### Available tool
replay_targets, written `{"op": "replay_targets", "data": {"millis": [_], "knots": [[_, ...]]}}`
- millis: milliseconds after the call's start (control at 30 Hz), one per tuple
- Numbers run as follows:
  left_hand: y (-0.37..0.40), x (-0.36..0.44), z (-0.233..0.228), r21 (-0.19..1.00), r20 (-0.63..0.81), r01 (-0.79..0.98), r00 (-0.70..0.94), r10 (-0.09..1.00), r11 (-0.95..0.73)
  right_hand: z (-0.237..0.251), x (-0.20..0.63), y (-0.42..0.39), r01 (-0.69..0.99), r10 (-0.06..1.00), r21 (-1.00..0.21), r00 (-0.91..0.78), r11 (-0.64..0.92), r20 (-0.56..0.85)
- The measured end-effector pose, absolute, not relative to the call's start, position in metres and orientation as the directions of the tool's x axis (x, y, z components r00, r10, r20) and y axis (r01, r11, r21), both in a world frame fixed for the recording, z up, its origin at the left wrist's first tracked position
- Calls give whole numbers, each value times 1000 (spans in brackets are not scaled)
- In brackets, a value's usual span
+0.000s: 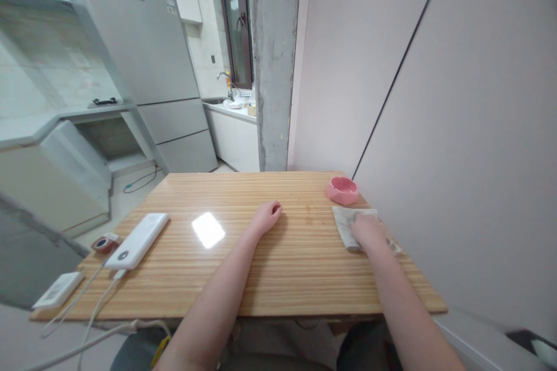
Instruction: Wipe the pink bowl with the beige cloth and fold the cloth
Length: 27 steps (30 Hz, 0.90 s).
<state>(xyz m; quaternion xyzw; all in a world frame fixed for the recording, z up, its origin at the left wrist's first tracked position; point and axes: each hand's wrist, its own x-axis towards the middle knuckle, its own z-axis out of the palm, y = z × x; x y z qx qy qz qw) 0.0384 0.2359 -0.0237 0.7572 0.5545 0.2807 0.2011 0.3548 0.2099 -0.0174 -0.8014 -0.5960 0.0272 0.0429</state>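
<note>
My left hand [267, 217] rests near the middle of the wooden table, its fingers curled into a loose fist with nothing visible in it. On the right side of the table, a folded grey cloth [344, 226] lies under my right hand [368, 229]. That hand presses down on the cloth with its fingers bent into it; the fingertips are partly hidden. Just beyond the cloth, close to the wall, stands a pink ashtray [342, 190].
A white power bank [138, 240] with cables lies on the table's left side. Beside it are a small reddish-brown round object [104, 243] and a white box [58, 290]. The wall [456, 156] borders the table's right edge. A fridge [143, 52] stands behind at left.
</note>
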Motion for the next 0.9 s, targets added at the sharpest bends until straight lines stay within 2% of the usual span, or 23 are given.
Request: {"op": "replay_targets", "data": {"millis": [33,100,167,200,267,300,333,400,467,600,800,900], "knots": [[236,39,-24,615,201,728,226,953,-303,-14,351,209,946,954,-167,291,-277,66],[237,39,-23,616,200,731,217,955,-295,-4,342,210,918,913,-350,293,-186,283],[238,40,-22,615,192,737,206,960,-281,4,325,214,858,793,-511,276,51,543],[238,41,-21,612,189,741,203,961,-277,7,311,218,799,750,-564,241,207,616],[238,41,-20,600,187,749,210,960,-281,6,273,227,585,774,-681,135,441,618],[238,41,-20,592,191,751,222,956,-293,3,251,232,456,813,-750,92,478,574],[238,41,-20,586,197,749,239,951,-310,-2,227,238,322,860,-821,37,472,509],[238,41,-21,581,202,739,276,940,-342,-15,185,249,78,934,-931,-35,357,355],[239,40,-23,586,190,738,277,942,-335,-28,156,256,0,960,-967,-118,255,253],[236,41,-23,567,122,779,242,963,-267,-43,145,259,103,919,-946,-288,309,269],[231,45,-19,518,97,813,255,962,-268,-44,156,255,165,907,-927,-320,337,273],[231,44,-19,517,105,812,252,962,-269,-35,157,251,260,888,-878,-345,402,304]]}}
